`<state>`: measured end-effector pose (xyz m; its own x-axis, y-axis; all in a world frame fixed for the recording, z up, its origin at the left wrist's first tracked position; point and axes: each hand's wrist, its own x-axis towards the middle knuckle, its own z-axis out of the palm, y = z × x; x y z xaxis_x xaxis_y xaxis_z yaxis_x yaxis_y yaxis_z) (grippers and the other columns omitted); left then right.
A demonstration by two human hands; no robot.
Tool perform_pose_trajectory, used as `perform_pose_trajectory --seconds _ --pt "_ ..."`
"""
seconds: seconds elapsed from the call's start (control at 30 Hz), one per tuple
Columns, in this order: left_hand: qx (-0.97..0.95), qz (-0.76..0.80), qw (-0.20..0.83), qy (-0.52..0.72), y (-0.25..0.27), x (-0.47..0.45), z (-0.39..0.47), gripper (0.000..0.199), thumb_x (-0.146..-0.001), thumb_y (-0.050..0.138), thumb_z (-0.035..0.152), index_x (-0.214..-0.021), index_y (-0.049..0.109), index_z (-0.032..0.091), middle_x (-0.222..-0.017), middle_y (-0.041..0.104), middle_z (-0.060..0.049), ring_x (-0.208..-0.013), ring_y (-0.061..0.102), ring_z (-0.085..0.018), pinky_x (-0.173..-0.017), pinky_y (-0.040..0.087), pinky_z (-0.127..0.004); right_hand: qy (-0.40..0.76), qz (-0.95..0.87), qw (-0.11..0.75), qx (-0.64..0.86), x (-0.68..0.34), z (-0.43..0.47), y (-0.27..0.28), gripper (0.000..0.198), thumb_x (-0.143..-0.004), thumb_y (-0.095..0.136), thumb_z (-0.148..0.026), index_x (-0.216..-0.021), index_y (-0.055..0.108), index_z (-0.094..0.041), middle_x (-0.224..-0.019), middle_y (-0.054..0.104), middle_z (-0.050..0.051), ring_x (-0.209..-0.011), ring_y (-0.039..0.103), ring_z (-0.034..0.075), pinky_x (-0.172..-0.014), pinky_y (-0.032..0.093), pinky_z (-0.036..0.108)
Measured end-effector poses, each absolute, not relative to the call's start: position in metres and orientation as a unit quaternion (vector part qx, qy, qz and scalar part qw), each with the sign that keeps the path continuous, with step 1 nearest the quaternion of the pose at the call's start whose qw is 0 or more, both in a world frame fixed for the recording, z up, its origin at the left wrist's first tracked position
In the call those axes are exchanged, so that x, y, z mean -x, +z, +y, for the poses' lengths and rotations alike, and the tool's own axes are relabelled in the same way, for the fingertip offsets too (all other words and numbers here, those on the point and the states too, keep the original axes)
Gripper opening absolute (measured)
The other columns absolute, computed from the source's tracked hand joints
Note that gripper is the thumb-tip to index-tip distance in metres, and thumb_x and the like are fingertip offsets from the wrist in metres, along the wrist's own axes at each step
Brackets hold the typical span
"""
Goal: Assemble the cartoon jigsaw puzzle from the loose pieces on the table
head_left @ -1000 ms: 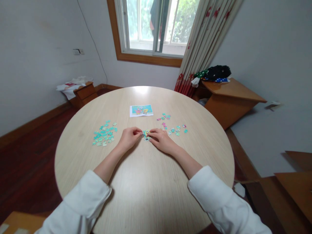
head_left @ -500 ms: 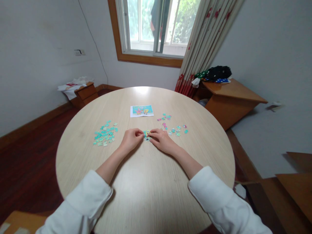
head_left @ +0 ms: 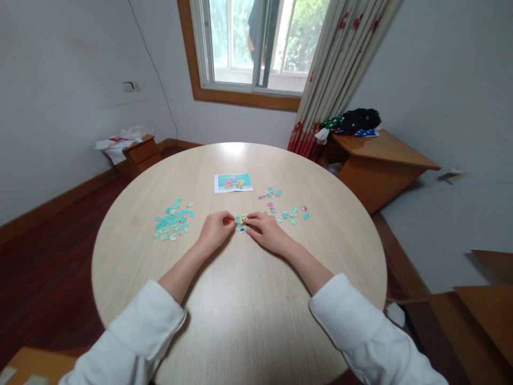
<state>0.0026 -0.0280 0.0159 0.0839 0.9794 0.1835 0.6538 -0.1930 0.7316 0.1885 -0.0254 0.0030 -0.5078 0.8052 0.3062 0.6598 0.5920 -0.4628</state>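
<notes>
A small joined patch of jigsaw puzzle pieces [head_left: 241, 226], yellow, teal and white, lies on the table between my hands. My left hand [head_left: 217, 230] is closed in a pinch at the patch's left edge, thumb and forefinger together. From the other side, my right hand [head_left: 267, 231] grips the patch, its forefinger over the top and its thumb at the lower right edge. My right fingers hide part of the patch. Loose pink pieces [head_left: 270, 206] lie just beyond my right hand.
A heap of teal pieces [head_left: 172, 220] lies on the left of the round table [head_left: 240, 321]. More loose pieces [head_left: 293, 216] are to the right, with a small cluster [head_left: 271, 193] behind. A printed picture card [head_left: 233, 183] lies farther back. A wooden cabinet [head_left: 385, 155] stands beyond the right edge.
My left fingertips have shifted very slightly at the left edge of the patch. My right hand and the loose pieces look unmoved.
</notes>
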Motion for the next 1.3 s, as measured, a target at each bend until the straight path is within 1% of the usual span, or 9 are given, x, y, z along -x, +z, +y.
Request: perform_pose_trajectory --seconds 0.2,0.4,0.7,1.0,1.13,1.3 --pt "-0.714 0.587 0.206 0.321 0.0158 -0.0042 -0.0281 0.012 -0.072 0.057 0.021 -0.071 0.067 0.016 -0.063 0.065 -0.003 -0.060 0.056 -0.014 -0.060 0.041 -0.026 0.146 -0.855 0.253 0.427 -0.1886 -0.0251 0.0025 0.026 -0.085 0.057 -0.020 -0.108 0.067 -0.020 -0.115 0.062 0.012 -0.107 0.057 0.021 -0.095 0.040 0.042" --pt "-0.724 0.588 0.184 0.311 0.0135 -0.0052 -0.0276 0.010 -0.073 0.056 0.020 -0.069 0.065 0.016 -0.065 0.064 -0.003 -0.061 0.054 -0.014 -0.061 0.039 -0.026 0.145 -0.857 0.249 0.428 -0.1893 -0.0255 0.0030 0.026 -0.085 0.057 -0.020 -0.108 0.067 -0.020 -0.115 0.062 0.011 -0.108 0.056 0.021 -0.095 0.039 0.041" --pt "-0.735 0.593 0.149 0.293 0.0138 -0.0074 -0.0282 0.011 -0.074 0.057 0.021 -0.066 0.063 0.016 -0.065 0.064 -0.003 -0.062 0.053 -0.015 -0.061 0.037 -0.027 0.139 -0.856 0.257 0.426 -0.1895 -0.0228 -0.0007 0.026 -0.084 0.058 -0.022 -0.108 0.068 -0.021 -0.113 0.062 0.011 -0.105 0.058 0.021 -0.093 0.041 0.041" --pt "-0.734 0.614 0.126 0.262 0.0186 -0.0101 -0.0313 0.011 -0.076 0.057 0.023 -0.068 0.063 0.017 -0.071 0.067 -0.005 -0.073 0.058 -0.020 -0.071 0.034 -0.032 0.139 -0.857 0.251 0.428 -0.1895 -0.0244 0.0027 0.025 -0.085 0.058 -0.021 -0.108 0.068 -0.021 -0.114 0.062 0.011 -0.106 0.057 0.021 -0.094 0.041 0.040" --pt "-0.740 0.620 0.112 0.236 0.0200 -0.0106 -0.0322 0.016 -0.077 0.055 0.024 -0.065 0.063 0.016 -0.076 0.067 -0.007 -0.081 0.059 -0.023 -0.072 0.031 -0.034 0.141 -0.855 0.248 0.432 -0.1888 -0.0250 0.0029 0.025 -0.084 0.058 -0.021 -0.108 0.068 -0.020 -0.115 0.062 0.011 -0.106 0.058 0.021 -0.094 0.041 0.041" --pt "-0.741 0.621 0.116 0.226 0.0193 -0.0105 -0.0319 0.016 -0.078 0.054 0.024 -0.066 0.062 0.016 -0.078 0.067 -0.007 -0.082 0.058 -0.023 -0.073 0.029 -0.034 0.140 -0.857 0.249 0.429 -0.1886 -0.0245 0.0022 0.026 -0.084 0.058 -0.020 -0.108 0.068 -0.020 -0.114 0.062 0.010 -0.106 0.057 0.021 -0.095 0.040 0.041"
